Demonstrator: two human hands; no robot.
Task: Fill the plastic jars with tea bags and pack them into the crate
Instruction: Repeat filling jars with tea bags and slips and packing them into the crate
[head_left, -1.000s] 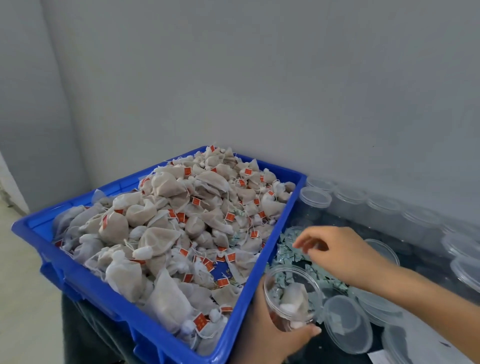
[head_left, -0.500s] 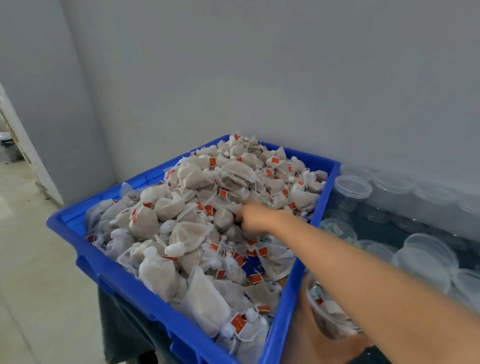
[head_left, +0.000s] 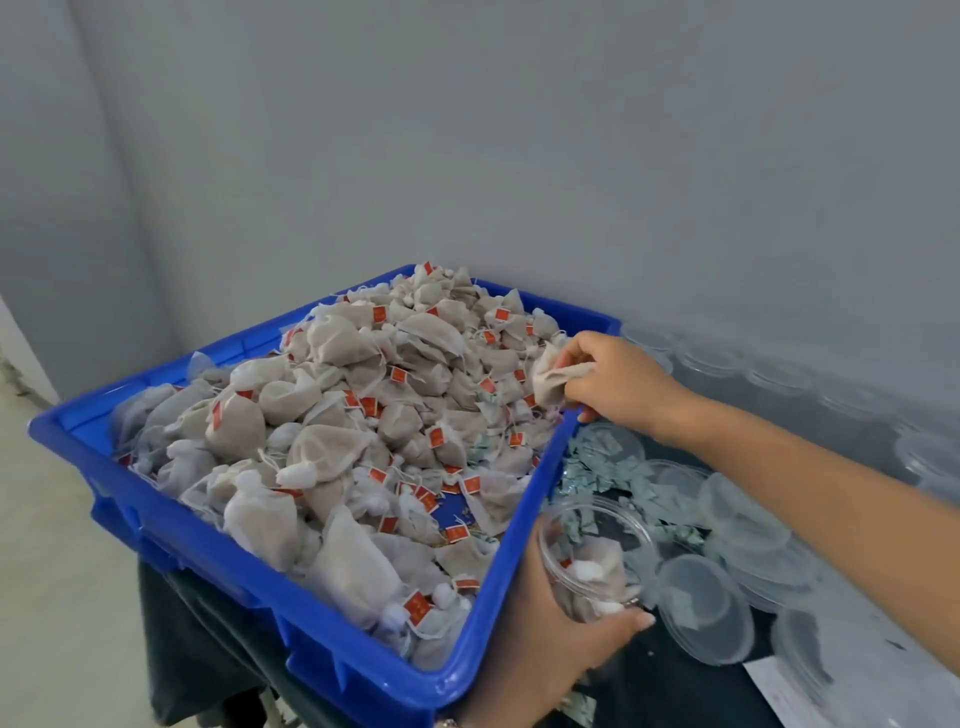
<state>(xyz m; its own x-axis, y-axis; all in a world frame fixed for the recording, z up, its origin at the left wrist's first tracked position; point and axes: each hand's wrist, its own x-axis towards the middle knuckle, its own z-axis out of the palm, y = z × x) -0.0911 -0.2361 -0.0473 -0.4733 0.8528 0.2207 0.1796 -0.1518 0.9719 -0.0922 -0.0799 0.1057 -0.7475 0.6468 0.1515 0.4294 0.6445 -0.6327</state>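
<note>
Grey wall behind; right hand (head_left: 618, 379) pinching tea bag (head_left: 553, 378), left hand (head_left: 558, 642) gripping jar (head_left: 597, 558); tags unreadable.

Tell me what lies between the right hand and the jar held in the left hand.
In the head view, pale green paper scraps and the blue crate's rim.

Dark table (head_left: 675, 675) bears blue crate (head_left: 218, 551); clear lids (head_left: 706, 608); paper scraps (head_left: 597, 467).

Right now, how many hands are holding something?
2. The right hand pinches a tea bag above the blue crate; the left hand grips the plastic jar beside it.
</note>
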